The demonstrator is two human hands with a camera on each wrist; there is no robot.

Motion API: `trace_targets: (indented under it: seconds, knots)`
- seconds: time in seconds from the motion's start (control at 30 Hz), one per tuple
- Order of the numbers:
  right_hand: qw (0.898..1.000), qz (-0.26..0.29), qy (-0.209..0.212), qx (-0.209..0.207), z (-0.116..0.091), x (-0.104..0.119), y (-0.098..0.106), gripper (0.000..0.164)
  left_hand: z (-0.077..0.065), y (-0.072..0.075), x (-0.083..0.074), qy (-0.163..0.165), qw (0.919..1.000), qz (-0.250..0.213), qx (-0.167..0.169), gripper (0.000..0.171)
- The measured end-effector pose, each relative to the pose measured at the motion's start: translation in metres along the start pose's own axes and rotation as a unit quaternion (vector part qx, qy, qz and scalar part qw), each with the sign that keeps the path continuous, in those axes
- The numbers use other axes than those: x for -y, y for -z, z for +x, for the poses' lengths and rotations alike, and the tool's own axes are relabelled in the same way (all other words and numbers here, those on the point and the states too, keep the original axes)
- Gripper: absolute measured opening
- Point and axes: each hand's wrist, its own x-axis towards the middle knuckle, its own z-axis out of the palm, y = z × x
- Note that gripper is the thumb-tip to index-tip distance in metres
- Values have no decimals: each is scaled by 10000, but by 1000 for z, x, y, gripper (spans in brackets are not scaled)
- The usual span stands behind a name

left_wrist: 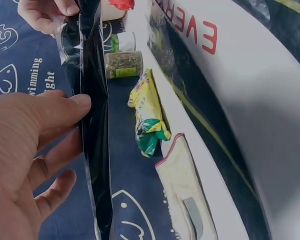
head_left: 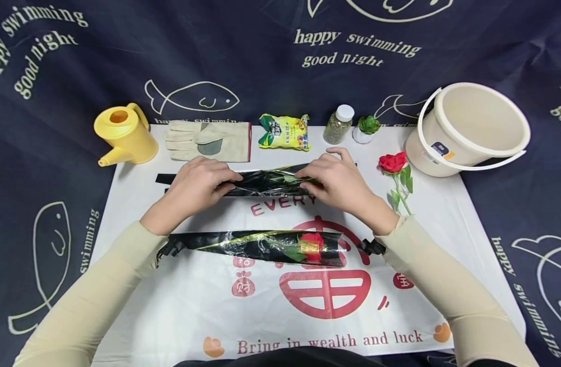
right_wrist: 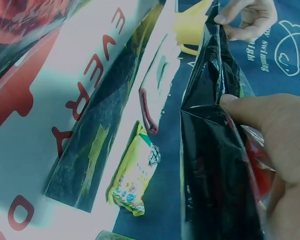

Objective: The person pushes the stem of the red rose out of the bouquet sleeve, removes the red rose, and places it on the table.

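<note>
Both hands pinch a black and clear plastic flower sleeve (head_left: 262,184) above the upper middle of the table. My left hand (head_left: 195,184) grips its left part between thumb and fingers, and my right hand (head_left: 337,179) pinches the right part. Green leaves (head_left: 287,178) show through the film between them. In the right wrist view a red bloom (right_wrist: 259,172) shows beside the right fingers, partly hidden. Below the held sleeve, another black sleeve (right_wrist: 97,135) with a gold stripe lies on the table. Nearer the body lies a wrapped red rose (head_left: 311,245) in a similar sleeve.
Along the back stand a yellow watering can (head_left: 126,135), work gloves (head_left: 234,140), a yellow packet (head_left: 285,131), a jar of granules (head_left: 337,127) and a small potted succulent (head_left: 367,127). At right are a loose red rose (head_left: 392,163) and a beige bucket (head_left: 473,132).
</note>
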Motion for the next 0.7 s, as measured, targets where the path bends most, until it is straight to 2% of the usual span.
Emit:
trace_targets:
  seconds: [0.17,0.27,0.33,0.4,0.47,0.6,0.63,0.7]
  knots:
    - [9999,42,58,-137,-3,0,2,18,1,3,1,87,9993,-365,51,22]
    - [9997,84,95,-203,-5,0,2,18,2,5,4,473,9947,-882,237,28]
    - [9995,70,173,-251,-5,1,3,18,3,7,7,876,9854,-1365,519,34]
    - [9992,31,283,-263,-6,3,3,19,3,7,12,1229,9693,-1936,883,37]
    - [9989,0,379,-285,-7,4,4,20,4,5,16,1500,9454,-2544,1381,40]
    - [9983,-99,511,-279,-9,5,3,20,3,-3,22,1711,8933,-3365,2438,47]
    - [9980,-137,538,-289,-10,5,3,20,3,-5,22,1728,8821,-3485,2656,48]
    - [9976,-198,578,-313,-11,4,2,19,3,-7,21,1735,8661,-3629,2966,51]
